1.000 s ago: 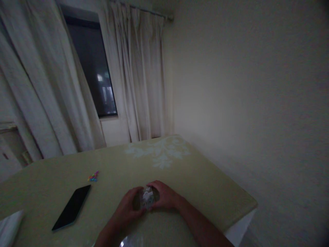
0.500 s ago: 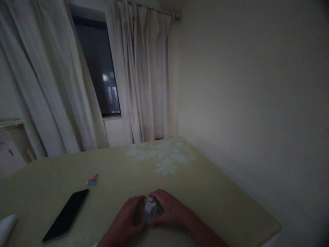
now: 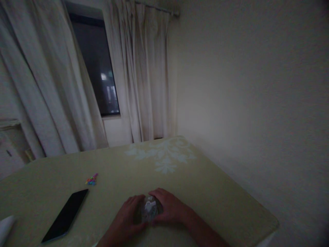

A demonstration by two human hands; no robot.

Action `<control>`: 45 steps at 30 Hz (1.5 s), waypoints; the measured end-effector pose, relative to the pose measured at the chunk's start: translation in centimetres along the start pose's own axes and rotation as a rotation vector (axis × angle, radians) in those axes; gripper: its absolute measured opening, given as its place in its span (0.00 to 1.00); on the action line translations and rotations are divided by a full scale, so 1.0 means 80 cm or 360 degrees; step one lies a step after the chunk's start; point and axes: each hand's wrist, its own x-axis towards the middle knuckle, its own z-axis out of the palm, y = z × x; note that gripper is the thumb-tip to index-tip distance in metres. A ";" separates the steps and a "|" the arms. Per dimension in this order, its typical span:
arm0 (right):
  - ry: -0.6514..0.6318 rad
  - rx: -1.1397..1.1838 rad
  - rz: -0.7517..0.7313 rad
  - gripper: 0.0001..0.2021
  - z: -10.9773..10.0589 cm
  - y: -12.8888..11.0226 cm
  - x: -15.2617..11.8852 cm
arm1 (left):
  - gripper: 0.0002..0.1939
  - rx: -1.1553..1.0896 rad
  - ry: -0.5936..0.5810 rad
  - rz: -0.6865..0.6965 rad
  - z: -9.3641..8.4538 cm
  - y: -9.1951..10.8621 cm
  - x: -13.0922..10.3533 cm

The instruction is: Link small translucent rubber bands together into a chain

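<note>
A small clear object point(image 3: 149, 210), perhaps a plastic bag or container with pale contents, is near the front of the table between my two hands. My left hand point(image 3: 126, 216) curves round its left side, thumb towards the near edge. From the right, my right hand point(image 3: 168, 208) grips it, with fingers at its far side and thumb at its near side. The hands cover both sides of the object, and its exact contents are too dim to make out.
A black phone-like slab point(image 3: 66, 215) lies left of my hands. Beyond it is a small pile of colourful pieces point(image 3: 92, 179). A white object point(image 3: 6, 226) sits at the left edge. The greenish table point(image 3: 218, 195) meets a wall point(image 3: 246, 103) on the right; curtains point(image 3: 151, 75) hang behind.
The view has shifted very slightly. Both hands keep the same hold around the clear object.
</note>
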 end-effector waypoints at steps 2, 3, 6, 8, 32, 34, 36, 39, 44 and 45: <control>-0.0005 0.0007 -0.0015 0.49 0.000 0.000 0.000 | 0.36 -0.0018 -0.0051 0.0048 0.000 -0.001 0.000; -0.0005 0.0007 -0.0025 0.49 0.000 0.001 0.000 | 0.36 -0.0027 -0.0080 0.0071 0.000 -0.002 0.001; 0.0013 -0.0009 -0.0038 0.47 0.000 0.001 0.001 | 0.35 -0.0023 -0.0080 0.0076 0.000 -0.001 0.001; 0.0035 -0.0017 -0.0031 0.46 0.000 0.002 0.002 | 0.35 -0.0031 -0.0061 0.0071 -0.001 0.001 0.000; 0.0788 -0.0624 0.0792 0.25 -0.051 0.067 -0.002 | 0.29 -0.0060 0.0215 -0.0148 0.001 0.012 0.009; 0.0795 -0.0606 0.0783 0.27 -0.048 0.066 -0.003 | 0.29 -0.0075 0.0265 -0.0136 0.002 0.011 0.011; 0.0815 -0.0566 0.0703 0.29 -0.040 0.056 0.000 | 0.28 -0.0102 0.0308 -0.0119 0.003 0.011 0.013; 0.0715 -0.0438 0.0510 0.29 -0.021 0.030 0.012 | 0.27 -0.0124 0.0382 -0.0088 0.005 0.011 0.015; 0.0188 -0.0333 0.0337 0.34 0.014 -0.015 0.051 | 0.26 -0.0082 0.0438 -0.0077 0.004 0.008 0.018; 0.0160 -0.0315 0.0342 0.34 0.020 -0.020 0.058 | 0.26 -0.0068 0.0424 -0.0076 0.003 0.007 0.018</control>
